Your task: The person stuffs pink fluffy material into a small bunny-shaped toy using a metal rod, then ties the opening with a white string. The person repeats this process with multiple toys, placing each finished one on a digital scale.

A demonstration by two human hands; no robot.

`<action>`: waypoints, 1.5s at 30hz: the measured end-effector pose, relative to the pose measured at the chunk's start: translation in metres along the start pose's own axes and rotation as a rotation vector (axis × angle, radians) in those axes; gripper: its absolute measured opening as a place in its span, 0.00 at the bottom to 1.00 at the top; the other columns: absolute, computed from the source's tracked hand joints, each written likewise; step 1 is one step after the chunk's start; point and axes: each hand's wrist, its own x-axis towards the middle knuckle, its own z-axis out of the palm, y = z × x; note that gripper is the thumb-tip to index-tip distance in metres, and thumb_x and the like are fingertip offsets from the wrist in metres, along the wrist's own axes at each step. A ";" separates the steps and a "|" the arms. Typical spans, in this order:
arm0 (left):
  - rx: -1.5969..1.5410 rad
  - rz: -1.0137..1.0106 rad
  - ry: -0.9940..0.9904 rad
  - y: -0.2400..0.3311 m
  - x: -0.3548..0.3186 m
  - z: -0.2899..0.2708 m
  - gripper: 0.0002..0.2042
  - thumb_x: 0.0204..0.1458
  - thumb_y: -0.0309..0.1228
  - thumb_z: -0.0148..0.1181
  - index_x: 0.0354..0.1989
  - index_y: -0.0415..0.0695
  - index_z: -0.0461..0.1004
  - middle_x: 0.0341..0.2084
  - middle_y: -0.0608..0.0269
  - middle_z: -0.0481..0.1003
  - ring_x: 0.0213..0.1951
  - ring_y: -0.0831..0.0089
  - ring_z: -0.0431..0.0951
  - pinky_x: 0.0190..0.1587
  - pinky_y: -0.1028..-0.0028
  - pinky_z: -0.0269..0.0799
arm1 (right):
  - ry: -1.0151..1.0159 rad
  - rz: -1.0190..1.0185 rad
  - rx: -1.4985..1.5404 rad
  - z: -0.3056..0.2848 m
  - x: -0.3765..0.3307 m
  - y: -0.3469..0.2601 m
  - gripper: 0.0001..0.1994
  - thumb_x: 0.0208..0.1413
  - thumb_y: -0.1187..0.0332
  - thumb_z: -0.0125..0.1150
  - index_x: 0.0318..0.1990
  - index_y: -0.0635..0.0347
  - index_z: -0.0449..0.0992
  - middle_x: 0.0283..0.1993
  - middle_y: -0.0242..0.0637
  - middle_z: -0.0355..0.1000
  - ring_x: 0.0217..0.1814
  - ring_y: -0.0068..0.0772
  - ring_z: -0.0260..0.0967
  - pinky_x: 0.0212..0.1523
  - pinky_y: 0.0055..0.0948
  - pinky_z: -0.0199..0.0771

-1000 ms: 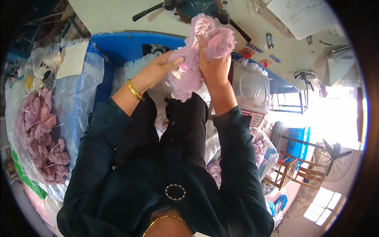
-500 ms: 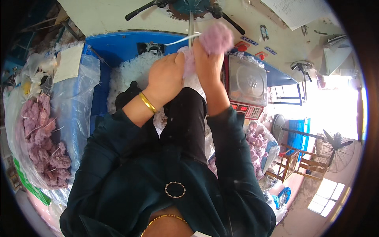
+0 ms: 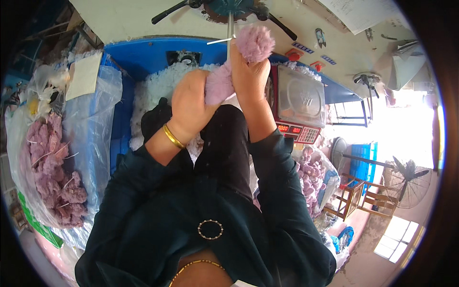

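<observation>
A fluffy pink-purple plush piece (image 3: 221, 85) stretches between my two hands, over my knees. My left hand (image 3: 190, 101) is closed around its lower end, palm hidden. Farther up, my right hand (image 3: 250, 79) grips the same piece, and a round furry end (image 3: 256, 44) sticks out above the fist. A thin white strip (image 3: 220, 41) juts out leftward beside that round end. Right behind the plush, a metal tube (image 3: 230, 29) runs down from the dark machine (image 3: 231, 8); whether the plush touches the tube I cannot tell.
White fluffy stuffing (image 3: 160, 81) fills a blue bin (image 3: 143, 50) before me. A red scale (image 3: 301, 98) stands at the right. Limp purple plush pieces (image 3: 52, 177) lie in plastic at the left, with more plush pieces (image 3: 311, 182) at the right. Farther right are a chair (image 3: 351, 198) and a fan (image 3: 406, 182).
The plush's round end has moved slightly left and is less blurred. My left hand has shifted a little left and down, and more of the plush shows between my hands.
</observation>
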 end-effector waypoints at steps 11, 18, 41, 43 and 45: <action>-1.006 -0.604 -0.115 -0.019 -0.015 0.000 0.20 0.62 0.42 0.47 0.51 0.36 0.69 0.39 0.62 0.75 0.40 0.78 0.72 0.45 0.76 0.68 | -0.882 0.544 1.003 -0.052 -0.045 0.035 0.22 0.53 0.56 0.63 0.49 0.64 0.71 0.33 0.28 0.70 0.26 0.15 0.62 0.23 0.17 0.59; -1.327 -0.840 -0.240 0.005 -0.011 -0.015 0.17 0.58 0.38 0.52 0.46 0.36 0.71 0.38 0.58 0.75 0.41 0.72 0.75 0.43 0.74 0.72 | -0.785 0.175 0.318 -0.046 -0.051 0.009 0.12 0.51 0.62 0.66 0.32 0.61 0.73 0.20 0.34 0.65 0.20 0.22 0.60 0.19 0.27 0.55; -0.019 -0.119 -0.157 0.010 -0.014 -0.005 0.20 0.43 0.34 0.67 0.39 0.35 0.68 0.32 0.50 0.72 0.32 0.62 0.75 0.37 0.70 0.71 | -0.169 -0.420 -0.383 -0.006 0.020 0.007 0.12 0.38 0.62 0.59 0.15 0.60 0.67 0.18 0.46 0.65 0.22 0.54 0.63 0.22 0.42 0.63; 0.101 0.021 -0.105 0.004 -0.019 -0.004 0.20 0.44 0.34 0.67 0.41 0.34 0.68 0.34 0.50 0.73 0.36 0.61 0.76 0.41 0.70 0.71 | -0.182 -0.386 -0.356 -0.011 0.013 0.005 0.12 0.39 0.63 0.58 0.16 0.60 0.67 0.18 0.47 0.65 0.22 0.54 0.64 0.22 0.43 0.63; 0.146 0.078 -0.058 0.002 -0.023 -0.007 0.19 0.47 0.33 0.65 0.43 0.34 0.69 0.37 0.51 0.74 0.39 0.64 0.76 0.45 0.71 0.70 | -0.211 -0.345 -0.334 -0.014 0.005 0.004 0.11 0.39 0.64 0.58 0.16 0.61 0.67 0.18 0.47 0.65 0.23 0.54 0.64 0.22 0.43 0.64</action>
